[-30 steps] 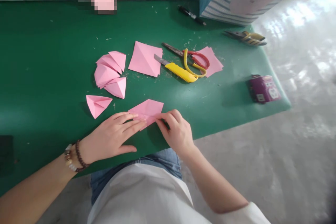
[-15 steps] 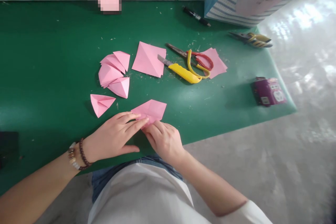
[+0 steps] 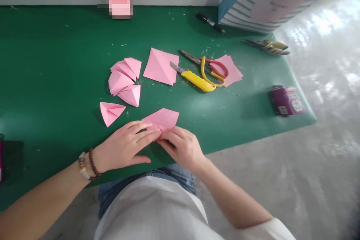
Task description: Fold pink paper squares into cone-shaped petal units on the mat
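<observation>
A folded pink paper (image 3: 162,119) lies on the green mat at the front, held between my two hands. My left hand (image 3: 125,146) presses its fingertips on the paper's near left edge. My right hand (image 3: 181,148) pinches the near edge, and its fingers hide that corner. To the left, a pile of folded pink paper pieces (image 3: 123,80) and a single pink folded triangle (image 3: 110,113) lie apart from my hands. Farther back sit a flat pink square sheet (image 3: 160,66), a yellow utility knife (image 3: 194,81) and red-and-yellow scissors (image 3: 213,68) on pink sheets (image 3: 233,69).
A green mat (image 3: 56,63) covers the table, with paper scraps scattered on it. A black marker pen (image 3: 210,22), yellow-handled pliers (image 3: 267,47), a purple box (image 3: 286,101) and a large striped blue box (image 3: 270,0) stand along the back and right. The mat's edge drops to a grey floor.
My right hand has shifted slightly right along the paper's near edge, and its fingers now lie flatter. The whole view has moved a little, and the left hand stays on the paper.
</observation>
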The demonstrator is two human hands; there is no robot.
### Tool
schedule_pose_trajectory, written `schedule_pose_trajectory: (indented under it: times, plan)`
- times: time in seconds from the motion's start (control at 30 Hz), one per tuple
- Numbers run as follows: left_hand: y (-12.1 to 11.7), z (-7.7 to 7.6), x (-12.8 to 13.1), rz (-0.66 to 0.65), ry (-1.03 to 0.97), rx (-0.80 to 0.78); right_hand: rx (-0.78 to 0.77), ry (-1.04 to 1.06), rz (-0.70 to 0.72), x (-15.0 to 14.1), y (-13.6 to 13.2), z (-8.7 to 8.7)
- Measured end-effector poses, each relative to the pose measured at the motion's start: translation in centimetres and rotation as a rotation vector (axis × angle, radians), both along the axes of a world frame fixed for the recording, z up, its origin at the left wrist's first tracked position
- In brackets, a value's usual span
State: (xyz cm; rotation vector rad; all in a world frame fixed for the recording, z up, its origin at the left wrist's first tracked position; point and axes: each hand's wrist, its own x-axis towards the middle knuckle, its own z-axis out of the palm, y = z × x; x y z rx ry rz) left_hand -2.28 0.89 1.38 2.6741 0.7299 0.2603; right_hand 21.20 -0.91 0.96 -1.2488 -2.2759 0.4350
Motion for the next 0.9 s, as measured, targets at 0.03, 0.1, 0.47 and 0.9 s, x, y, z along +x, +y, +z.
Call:
schedule_pose_trajectory:
  times: [0.03, 0.1, 0.47, 0.9]
  plan:
    - [0.1, 0.0, 0.0, -0.021, 0.008, 0.016, 0.018, 0.032, -0.015, 0.3, 0.4, 0.1]
    - [0.2, 0.0, 0.1, -0.066, 0.012, 0.045, 0.108, 0.048, -0.091, 1.4, 1.4, 0.2]
    - [0.5, 0.1, 0.0, -0.011, -0.043, 0.171, 0.161, -0.043, 0.199, 4.5, 2.6, -0.1]
    - [-0.2, -0.1, 0.3, 0.036, 0.003, 0.230, 0.151, -0.059, 0.321, 3.3, 1.3, 0.4]
